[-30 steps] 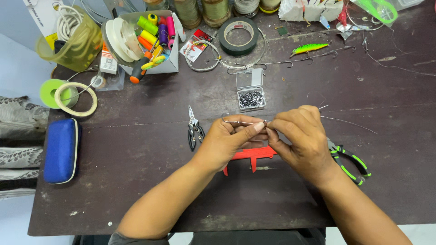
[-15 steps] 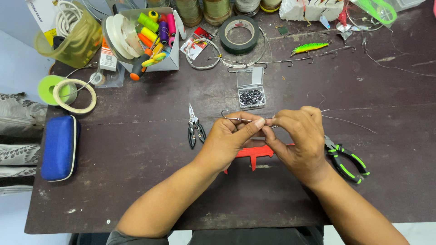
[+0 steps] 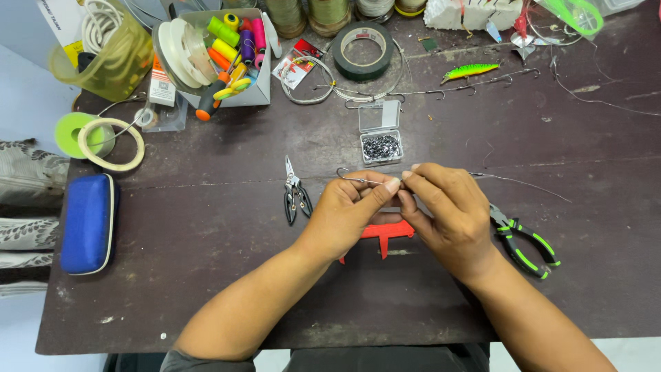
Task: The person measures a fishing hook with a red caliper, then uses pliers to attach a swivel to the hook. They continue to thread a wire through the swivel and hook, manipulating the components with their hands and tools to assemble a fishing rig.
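Observation:
Over the middle of the dark table my left hand pinches the shank of a steel fishing hook, whose bend sticks out to the left. My right hand meets it fingertip to fingertip and holds a thin wire leader that trails off to the right. A red plastic caliper lies on the table under both hands. Green-handled pliers rest just right of my right wrist, and small black pliers lie left of my left hand.
A small clear box of swivels sits just behind the hands. Further back are a tape roll, a box of coloured thread spools, a green lure and rigged hooks. A blue case lies at the left edge.
Both hands stay together on the hook and wire, with only small finger shifts. The view has drifted slightly.

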